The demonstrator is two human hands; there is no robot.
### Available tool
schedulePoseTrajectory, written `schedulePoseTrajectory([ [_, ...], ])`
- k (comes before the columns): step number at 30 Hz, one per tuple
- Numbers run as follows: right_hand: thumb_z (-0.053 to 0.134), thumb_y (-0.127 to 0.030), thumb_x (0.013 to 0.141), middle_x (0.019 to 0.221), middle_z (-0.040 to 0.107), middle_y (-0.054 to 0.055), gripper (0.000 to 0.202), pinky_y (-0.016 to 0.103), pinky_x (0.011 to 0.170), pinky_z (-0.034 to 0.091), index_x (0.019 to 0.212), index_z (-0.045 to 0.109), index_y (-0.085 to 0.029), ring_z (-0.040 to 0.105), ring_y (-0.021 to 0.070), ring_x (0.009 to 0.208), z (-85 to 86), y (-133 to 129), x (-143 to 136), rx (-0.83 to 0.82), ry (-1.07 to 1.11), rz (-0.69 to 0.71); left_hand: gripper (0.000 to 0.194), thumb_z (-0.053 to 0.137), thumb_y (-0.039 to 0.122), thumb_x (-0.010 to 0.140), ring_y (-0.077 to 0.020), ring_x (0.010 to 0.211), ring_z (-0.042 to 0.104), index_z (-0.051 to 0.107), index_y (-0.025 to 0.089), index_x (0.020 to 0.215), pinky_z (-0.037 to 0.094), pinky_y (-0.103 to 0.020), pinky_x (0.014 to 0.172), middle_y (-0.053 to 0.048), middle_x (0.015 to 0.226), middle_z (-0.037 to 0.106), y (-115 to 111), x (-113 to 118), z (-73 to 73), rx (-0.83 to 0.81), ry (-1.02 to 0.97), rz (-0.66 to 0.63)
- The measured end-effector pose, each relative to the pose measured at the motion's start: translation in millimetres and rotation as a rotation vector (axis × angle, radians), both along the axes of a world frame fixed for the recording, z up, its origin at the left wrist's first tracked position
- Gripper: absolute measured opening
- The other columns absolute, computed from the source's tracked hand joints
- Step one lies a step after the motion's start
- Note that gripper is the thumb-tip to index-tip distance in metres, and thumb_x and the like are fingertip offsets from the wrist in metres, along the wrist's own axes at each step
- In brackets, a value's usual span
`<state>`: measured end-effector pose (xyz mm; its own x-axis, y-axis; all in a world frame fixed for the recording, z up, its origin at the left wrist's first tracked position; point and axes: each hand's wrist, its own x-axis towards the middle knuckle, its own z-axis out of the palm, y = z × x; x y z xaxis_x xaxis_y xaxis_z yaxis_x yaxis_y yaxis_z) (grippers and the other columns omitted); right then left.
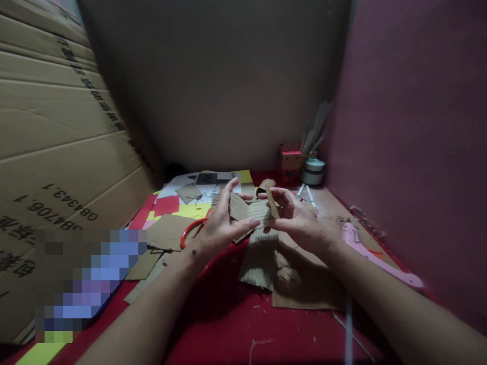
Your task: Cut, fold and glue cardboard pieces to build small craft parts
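Between my two hands is a bent piece of corrugated cardboard (258,209), its ribbed face showing. My left hand (219,225) grips its left side, thumb in front and fingers behind. With thumb and fingers, my right hand (299,215) pinches an upright flap on the right side. Below hangs or lies a ribbed cardboard strip (257,261); whether it joins the held piece I cannot tell. Beside my left wrist shows a red handle (185,235), apparently of scissors. Beyond my right forearm lies a pink glue gun (397,274).
A large cardboard box (57,132) rises at the left, and a pink wall (414,126) stands at the right. Flat cardboard (308,296) and cut pieces (167,232) lie on the red tabletop (224,324). A small cardboard figure (291,161) and a pale blue jar (313,172) stand behind.
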<state>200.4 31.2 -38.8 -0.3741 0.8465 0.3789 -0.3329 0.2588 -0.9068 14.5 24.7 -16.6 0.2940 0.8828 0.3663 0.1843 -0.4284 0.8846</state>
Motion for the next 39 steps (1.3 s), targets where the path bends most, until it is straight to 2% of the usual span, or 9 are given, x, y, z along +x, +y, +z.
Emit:
schedulePoseTrajectory([
  [3,0.068,-0.008,0.066,0.117,0.049,0.006,0.054,0.028,0.068,0.052,0.111,0.044,-0.026,0.053,0.0184,0.096,-1.6,-0.2,1.1,-0.005,-0.025,0.048,0.096,0.072,0.034,0.066,-0.0219,0.091,0.057,0.011,0.024,0.14,0.048,-0.031,0.075,-0.012,0.119,0.049,0.4,2.5,-4.1,0.006,0.048,-0.008],
  [5,0.068,-0.008,0.066,0.116,0.05,0.005,0.055,0.029,0.073,0.051,0.111,0.044,-0.027,0.053,0.0181,0.097,-3.0,1.0,1.7,0.01,-0.028,0.076,0.089,0.074,0.034,0.064,-0.023,0.09,0.057,0.023,0.023,0.136,0.047,-0.035,0.077,-0.012,0.116,0.051,1.7,3.7,-7.6,0.032,0.133,-0.005],
  [7,0.07,-0.008,0.064,0.118,0.049,0.005,0.056,0.03,0.077,0.05,0.111,0.045,-0.027,0.054,0.0172,0.096,-3.6,2.5,2.3,0.024,-0.029,0.094,0.074,0.074,0.034,0.063,-0.0245,0.092,0.055,0.039,0.022,0.126,0.046,-0.037,0.079,-0.01,0.111,0.053,3.0,4.5,-10.3,0.07,0.199,-0.028],
  [9,0.072,-0.009,0.063,0.121,0.047,0.004,0.058,0.031,0.077,0.05,0.11,0.044,-0.028,0.056,0.0162,0.093,-3.1,3.7,3.2,0.016,-0.042,0.121,0.064,0.073,0.033,0.064,-0.0253,0.096,0.054,0.045,0.023,0.12,0.045,-0.038,0.081,-0.008,0.108,0.055,3.6,4.9,-11.1,0.082,0.199,-0.067],
  [14,0.074,-0.01,0.058,0.122,0.045,0.004,0.06,0.03,0.076,0.05,0.107,0.044,-0.027,0.056,0.0167,0.094,0.2,3.3,4.2,-0.021,-0.065,0.131,0.068,0.074,0.028,0.062,-0.0255,0.103,0.053,0.042,0.021,0.122,0.044,-0.036,0.086,-0.008,0.113,0.054,1.8,5.9,-5.2,0.024,0.117,-0.061],
  [20,0.072,-0.007,0.058,0.118,0.046,0.004,0.058,0.028,0.071,0.05,0.106,0.044,-0.025,0.055,0.0133,0.083,2.5,0.8,2.9,-0.04,-0.13,0.095,0.068,0.073,0.035,0.064,-0.0276,0.104,0.052,0.043,0.019,0.123,0.042,-0.04,0.089,-0.011,0.114,0.054,2.6,5.0,-3.4,0.046,0.274,-0.045],
  [29,0.069,-0.005,0.06,0.115,0.045,0.003,0.057,0.031,0.072,0.05,0.107,0.044,-0.025,0.053,0.0109,0.074,1.0,1.1,2.8,-0.004,-0.182,0.082,0.069,0.074,0.035,0.063,-0.0285,0.099,0.054,0.045,0.019,0.123,0.045,-0.04,0.082,-0.011,0.108,0.056,3.7,4.9,-4.4,0.106,0.326,-0.046],
  [33,0.069,-0.006,0.06,0.116,0.045,0.004,0.058,0.031,0.071,0.05,0.108,0.044,-0.026,0.054,0.0107,0.074,-0.3,1.9,3.1,0.01,-0.184,0.086,0.071,0.075,0.037,0.061,-0.0304,0.1,0.053,0.044,0.019,0.123,0.043,-0.044,0.085,-0.011,0.109,0.056,2.9,4.6,-4.2,0.121,0.343,-0.035],
  [39,0.072,-0.009,0.06,0.119,0.047,0.006,0.059,0.031,0.07,0.051,0.109,0.044,-0.025,0.057,0.0154,0.084,0.1,2.4,2.6,0.018,-0.203,0.067,0.062,0.062,0.038,0.075,-0.0303,0.109,0.048,0.037,0.021,0.128,0.039,-0.045,0.093,-0.012,0.121,0.05,-0.3,2.8,-3.1,0.191,0.326,-0.061],
])
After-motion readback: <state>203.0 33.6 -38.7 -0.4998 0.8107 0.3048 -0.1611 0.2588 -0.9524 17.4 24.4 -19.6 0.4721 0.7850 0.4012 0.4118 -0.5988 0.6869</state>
